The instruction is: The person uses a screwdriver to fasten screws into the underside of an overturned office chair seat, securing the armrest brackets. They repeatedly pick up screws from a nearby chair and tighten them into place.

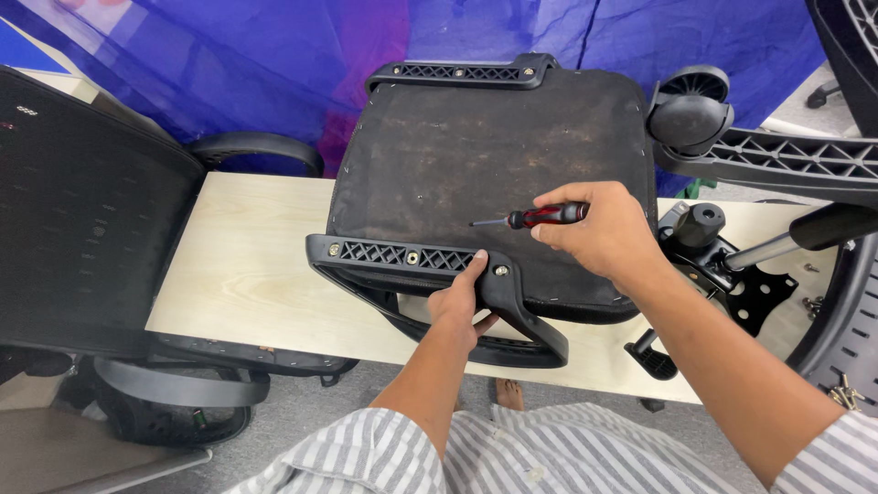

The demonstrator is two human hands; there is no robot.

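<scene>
Fingers of my left hand (460, 302) clamp the near armrest bracket (416, 265) at lower centre, thumb on top — that pins it flat to the upturned seat pan (485, 146) on the pale board (247, 274). Just above, my right hand (599, 229) curls closed around a red-handled screwdriver (535, 218), tip aimed left over the seat. Farther, at upper right, a caster (688, 110) sticks up.

Upturned chair seat (485, 146) flat on pale wooden table (247, 274). Left hand (460, 302) gripping black armrest bracket (412, 258) at near edge. Right hand (594, 229) holding red-handled screwdriver (540, 217), tip over seat underside.
</scene>
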